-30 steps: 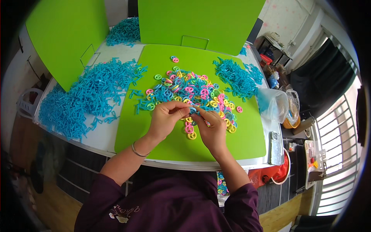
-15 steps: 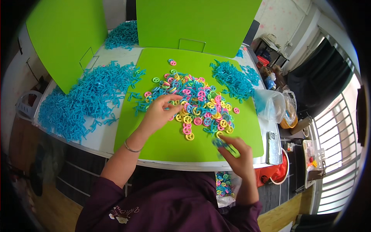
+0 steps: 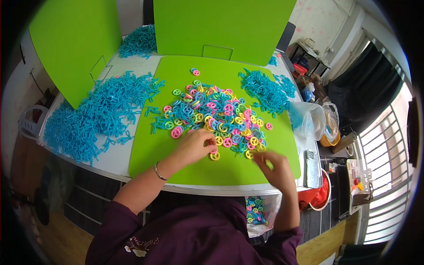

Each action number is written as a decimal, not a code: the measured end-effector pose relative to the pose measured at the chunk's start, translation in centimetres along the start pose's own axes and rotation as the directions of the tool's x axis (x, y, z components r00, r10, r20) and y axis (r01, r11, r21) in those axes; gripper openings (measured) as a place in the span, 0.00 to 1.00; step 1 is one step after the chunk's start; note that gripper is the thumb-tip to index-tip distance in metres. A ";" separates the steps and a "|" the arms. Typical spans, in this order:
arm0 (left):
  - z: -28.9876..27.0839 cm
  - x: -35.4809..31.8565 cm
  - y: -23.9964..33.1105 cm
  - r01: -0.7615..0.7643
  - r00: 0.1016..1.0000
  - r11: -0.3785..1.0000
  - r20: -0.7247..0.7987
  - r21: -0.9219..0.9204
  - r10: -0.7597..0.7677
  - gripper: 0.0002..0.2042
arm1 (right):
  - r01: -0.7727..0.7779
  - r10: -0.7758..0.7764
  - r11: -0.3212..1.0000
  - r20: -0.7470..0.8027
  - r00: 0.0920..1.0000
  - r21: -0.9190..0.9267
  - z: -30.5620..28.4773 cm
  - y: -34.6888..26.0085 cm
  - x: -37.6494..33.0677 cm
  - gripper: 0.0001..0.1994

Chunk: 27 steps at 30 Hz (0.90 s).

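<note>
the left hand (image 3: 196,143) is seen on the green mat (image 3: 229,170), at the near edge of the pile of little rings (image 3: 216,112). its fingers are curled together over the rings, and a yellow ring (image 3: 215,156) is touched by the fingertips. if a ring is pinched between the fingers cannot be told. a thin bracelet (image 3: 159,171) is worn on the left wrist.

the right hand (image 3: 276,170) is seen a bit nearer, over the bare green mat, just beside the right end of the ring pile. it is blurred, so it cannot be told if its fingers are apart or pressed together, or if something is held.

a dark purple top (image 3: 194,234) is worn by the person. below the table edge, a clear bag with more rings (image 3: 255,212) is seen between the arms.

the rings are pink, yellow, blue and green, and they are spread in the middle of the mat. a small pile of blue plastic sticks (image 3: 265,88) is seen on the right part of the mat. a much bigger pile of blue sticks (image 3: 97,115) is spread on the white table (image 3: 115,154) to the left.

a crumpled clear plastic bag (image 3: 309,119) is seen at the right edge of the table.

farther back, two green boards (image 3: 221,24) are stood up, one at the back and one at the left. more blue sticks (image 3: 139,42) are heaped between them.
</note>
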<state>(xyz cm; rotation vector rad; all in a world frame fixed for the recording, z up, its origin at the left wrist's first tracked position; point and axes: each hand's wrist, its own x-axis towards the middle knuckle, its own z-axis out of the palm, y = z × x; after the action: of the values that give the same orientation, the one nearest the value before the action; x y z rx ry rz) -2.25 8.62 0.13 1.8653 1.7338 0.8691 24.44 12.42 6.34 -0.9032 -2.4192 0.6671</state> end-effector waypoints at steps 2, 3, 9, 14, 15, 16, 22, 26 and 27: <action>0.0 0.0 0.0 0.044 0.995 0.999 -0.084 -0.019 -0.046 0.11 | 0.094 -0.126 0.977 -0.163 0.979 -0.193 1.9 0.2 4.3 0.16; 0.2 0.3 0.1 0.041 0.996 0.999 -0.084 -0.018 -0.042 0.11 | 0.188 -0.267 0.923 -0.207 0.941 -0.334 2.6 0.8 6.0 0.15; 1.4 0.8 -0.7 -0.222 0.925 0.961 -0.276 0.166 0.262 0.11 | 0.234 -0.303 0.907 -0.155 0.941 -0.351 5.1 2.4 9.3 0.15; 1.0 0.9 0.0 -0.124 0.971 0.990 -0.199 0.069 0.135 0.09 | 0.205 -0.228 0.973 -0.318 0.920 -0.105 5.4 3.7 8.8 0.13; 0.9 0.9 0.2 -0.085 0.978 0.996 -0.193 0.013 0.086 0.07 | 0.056 -0.021 0.993 -0.306 0.952 0.106 5.2 3.4 8.3 0.12; 0.7 0.8 0.6 -0.085 0.977 0.996 -0.194 0.013 0.086 0.07 | -0.098 0.181 0.946 -0.252 0.951 0.309 4.9 2.9 7.9 0.12; -0.8 0.6 0.4 0.003 0.972 0.699 -0.161 -0.715 -0.169 0.12 | -0.141 0.307 0.645 -0.086 0.948 0.751 6.5 0.2 6.2 0.12; -1.0 0.4 1.3 0.072 0.974 0.439 -0.032 -0.895 -0.224 0.11 | -0.092 0.285 0.629 -0.119 0.951 0.772 8.0 -0.5 5.6 0.10; -1.1 0.2 1.5 0.085 0.972 0.416 -0.016 -0.905 -0.233 0.10 | -0.053 0.262 0.630 -0.148 0.954 0.775 8.2 -0.7 5.6 0.09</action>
<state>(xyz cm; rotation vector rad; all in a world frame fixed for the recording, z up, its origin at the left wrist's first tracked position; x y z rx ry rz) -2.01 8.57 1.98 0.8734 1.0463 1.4877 15.62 13.63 1.83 -0.7544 -1.5616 1.4137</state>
